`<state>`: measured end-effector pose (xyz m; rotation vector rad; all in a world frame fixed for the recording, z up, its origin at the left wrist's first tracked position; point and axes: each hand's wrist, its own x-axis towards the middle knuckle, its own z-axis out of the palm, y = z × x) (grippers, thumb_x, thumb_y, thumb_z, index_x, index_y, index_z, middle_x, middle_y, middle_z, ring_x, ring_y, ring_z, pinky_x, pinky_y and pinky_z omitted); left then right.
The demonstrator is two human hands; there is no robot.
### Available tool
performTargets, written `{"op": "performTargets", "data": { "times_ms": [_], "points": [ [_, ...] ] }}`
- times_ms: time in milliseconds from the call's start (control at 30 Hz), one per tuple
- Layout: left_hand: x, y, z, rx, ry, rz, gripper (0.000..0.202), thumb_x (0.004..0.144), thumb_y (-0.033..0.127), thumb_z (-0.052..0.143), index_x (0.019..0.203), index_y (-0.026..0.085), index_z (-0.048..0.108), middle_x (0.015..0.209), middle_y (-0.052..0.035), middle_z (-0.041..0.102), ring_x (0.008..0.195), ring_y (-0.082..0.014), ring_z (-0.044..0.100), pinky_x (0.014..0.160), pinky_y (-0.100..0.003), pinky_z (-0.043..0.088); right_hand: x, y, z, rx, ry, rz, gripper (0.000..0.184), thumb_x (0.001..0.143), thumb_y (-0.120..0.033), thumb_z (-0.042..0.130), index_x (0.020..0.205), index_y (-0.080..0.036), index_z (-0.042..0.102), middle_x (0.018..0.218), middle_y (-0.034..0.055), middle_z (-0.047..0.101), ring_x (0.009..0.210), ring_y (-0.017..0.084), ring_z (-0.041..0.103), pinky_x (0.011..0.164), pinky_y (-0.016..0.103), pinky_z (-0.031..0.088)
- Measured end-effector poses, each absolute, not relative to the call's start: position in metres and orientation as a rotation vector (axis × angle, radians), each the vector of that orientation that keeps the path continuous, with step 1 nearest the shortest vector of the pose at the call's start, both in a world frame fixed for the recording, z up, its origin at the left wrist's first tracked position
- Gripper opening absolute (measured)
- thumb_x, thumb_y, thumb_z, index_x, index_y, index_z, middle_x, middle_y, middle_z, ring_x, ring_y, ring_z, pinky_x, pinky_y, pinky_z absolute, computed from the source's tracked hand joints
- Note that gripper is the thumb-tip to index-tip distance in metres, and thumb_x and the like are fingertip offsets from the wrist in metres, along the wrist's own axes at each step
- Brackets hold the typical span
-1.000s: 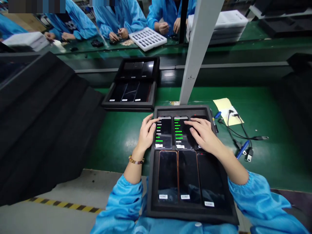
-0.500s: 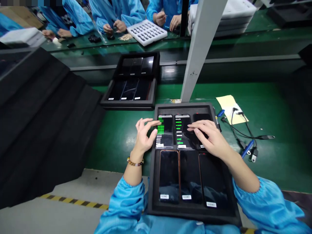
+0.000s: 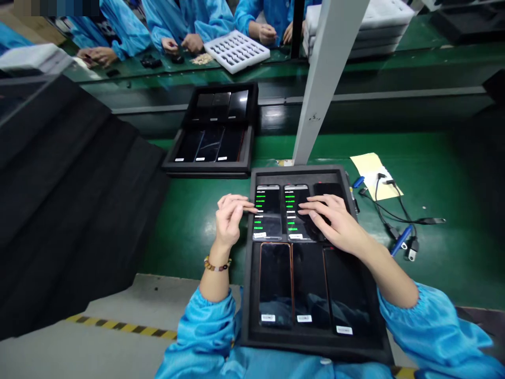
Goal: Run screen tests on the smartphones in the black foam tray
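In front of me a black foam tray [image 3: 311, 342] holds two rows of smartphones. The upper-left phone [image 3: 272, 210] and the upper-middle phone [image 3: 295, 205] have lit screens with green and white text lines. My left hand [image 3: 231, 218] is at the tray's left edge, fingers stretched out, tips over the upper-left phone's screen. My right hand [image 3: 335, 218] reaches over the upper-right phone [image 3: 328, 190] and partly hides it. Its extended fingertips are at the upper-middle phone's screen; I cannot tell if they touch it. Below, a front-row phone [image 3: 275, 279] with an orange edge lies dark beside two others.
Behind to the left stand stacked black trays [image 3: 209, 168] with more phones. Black cables [image 3: 394, 210], a blue pen-like item [image 3: 401, 241] and yellow paper [image 3: 366, 163] lie right. A grey post [image 3: 319, 100] rises behind my tray. Co-workers' hands [image 3: 181, 45] work across the line.
The upper-left phone's dense green text has given way to spaced lines like its neighbour's. My left hand has drawn slightly left and down; my right fingertips have shifted slightly left.
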<state>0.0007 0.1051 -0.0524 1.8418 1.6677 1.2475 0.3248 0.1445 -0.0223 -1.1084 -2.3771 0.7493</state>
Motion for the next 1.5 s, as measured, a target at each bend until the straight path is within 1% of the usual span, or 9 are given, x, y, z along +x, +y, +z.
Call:
{"op": "performTargets", "data": {
  "times_ms": [133,267,533,700,800,1100,1233,1400,1500],
  "points": [
    [0.001,0.105,-0.052,1.985,1.614,1.083,0.043,0.110,0.044,0.041,0.102,0.027,0.080,0.101,-0.0022,0.084,0.121,-0.0274,0.068,0.126,-0.055,0.028,0.321,0.148,-0.025,-1.180,-2.372,0.703,0.035,0.115,-0.035,0.041,0.135,-0.029,0.069,0.142,0.0056,0.074,0.145,0.029,0.057,0.124,0.059,0.033],
    [0.002,0.105,-0.051,2.046,1.617,1.024,0.036,0.109,0.039,0.044,0.110,0.028,0.079,0.112,-0.0021,0.082,0.126,-0.0268,0.064,0.126,-0.054,0.025,0.319,0.151,-0.026,-1.222,-2.352,0.687,0.036,0.115,-0.036,0.040,0.136,-0.028,0.068,0.142,0.0073,0.074,0.145,0.031,0.056,0.122,0.060,0.035],
    [0.001,0.104,-0.051,2.052,1.580,1.061,0.036,0.109,0.038,0.045,0.102,0.028,0.080,0.104,-0.0020,0.083,0.121,-0.0277,0.066,0.122,-0.054,0.029,0.320,0.143,-0.022,-1.190,-2.377,0.677,0.035,0.114,-0.033,0.042,0.135,-0.028,0.069,0.139,0.0075,0.075,0.143,0.030,0.058,0.123,0.060,0.034],
    [0.000,0.092,-0.053,2.003,1.580,1.192,0.046,0.109,0.048,0.041,0.103,0.027,0.081,0.098,-0.0047,0.084,0.117,-0.0299,0.069,0.119,-0.055,0.036,0.325,0.126,-0.015,-1.129,-2.352,0.668,0.033,0.112,-0.027,0.046,0.134,-0.030,0.070,0.135,0.0067,0.076,0.143,0.029,0.060,0.122,0.058,0.034],
    [0.000,0.078,-0.054,2.032,1.541,1.226,0.047,0.108,0.051,0.041,0.102,0.027,0.081,0.094,-0.0049,0.084,0.116,-0.0308,0.069,0.120,-0.056,0.035,0.332,0.112,-0.012,-1.040,-2.365,0.688,0.032,0.110,-0.022,0.048,0.131,-0.030,0.071,0.131,0.0061,0.077,0.141,0.028,0.061,0.121,0.057,0.033],
    [0.006,0.058,-0.050,2.145,1.357,1.187,0.039,0.106,0.049,0.048,0.106,0.028,0.081,0.097,-0.0039,0.083,0.113,-0.0304,0.069,0.119,-0.058,0.032,0.337,0.100,-0.012,-1.007,-2.425,0.709,0.031,0.108,-0.020,0.050,0.129,-0.029,0.071,0.133,0.0076,0.076,0.141,0.029,0.060,0.117,0.056,0.034],
    [0.011,0.056,-0.048,2.176,1.300,1.081,0.037,0.105,0.046,0.049,0.111,0.028,0.080,0.103,-0.0038,0.083,0.117,-0.0298,0.067,0.121,-0.057,0.030,0.341,0.101,-0.010,-1.044,-2.389,0.661,0.032,0.109,-0.021,0.049,0.130,-0.029,0.071,0.136,0.0086,0.074,0.141,0.029,0.060,0.118,0.056,0.035],
    [0.006,0.064,-0.041,2.155,1.379,1.072,0.045,0.108,0.050,0.042,0.116,0.028,0.080,0.110,-0.0048,0.083,0.122,-0.0305,0.065,0.123,-0.057,0.030,0.342,0.115,-0.007,-1.150,-2.337,0.666,0.032,0.112,-0.026,0.045,0.131,-0.029,0.070,0.135,0.0087,0.074,0.141,0.029,0.059,0.118,0.056,0.035],
    [0.001,0.086,-0.032,2.108,1.518,1.102,0.044,0.110,0.046,0.038,0.117,0.027,0.078,0.113,-0.0047,0.082,0.121,-0.0301,0.064,0.120,-0.055,0.034,0.333,0.134,-0.007,-1.211,-2.320,0.683,0.034,0.112,-0.030,0.041,0.133,-0.028,0.069,0.137,0.0094,0.074,0.140,0.030,0.059,0.119,0.057,0.036]
  ]
}}
